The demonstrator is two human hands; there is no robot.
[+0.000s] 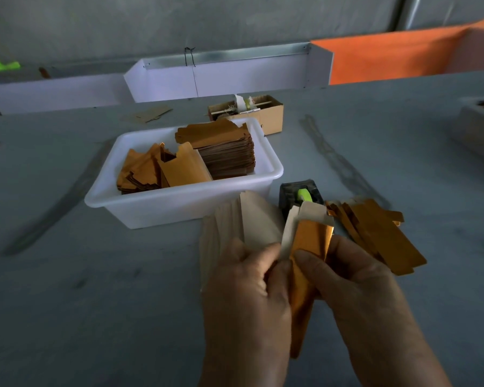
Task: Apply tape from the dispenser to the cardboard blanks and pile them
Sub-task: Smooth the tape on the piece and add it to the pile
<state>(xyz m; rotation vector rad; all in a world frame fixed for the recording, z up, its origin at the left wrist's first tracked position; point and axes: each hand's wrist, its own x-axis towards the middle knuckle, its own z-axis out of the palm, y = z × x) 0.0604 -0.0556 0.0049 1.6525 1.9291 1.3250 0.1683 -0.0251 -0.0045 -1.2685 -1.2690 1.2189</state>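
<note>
a gold-faced cardboard blank is held upright between both hands near the middle of the view, its shiny orange-gold side turned toward the camera and its plain pale back visible at the top and left edge. the left hand is curled round the blank's left edge, and a fanned bundle of pale blanks is also seen behind and above this hand; whether that bundle is gripped by the same hand or only rests on the counter cannot be told. the right hand is closed on the blank's right side, with the thumb pressed against the gold face. just beyond the held blank a dark tape dispenser stands on the grey counter, with a green roll of tape in it. to the right of the hands a loose pile of gold blanks lies flat on the counter, slightly fanned out. left of the dispenser and farther off sits a white plastic tub, in which a tidy stack of blanks fills the right part and jumbled gold blanks fill the left part. behind the tub a small brown cardboard box is placed. white partition boards and an orange panel stand along the far edge
</note>
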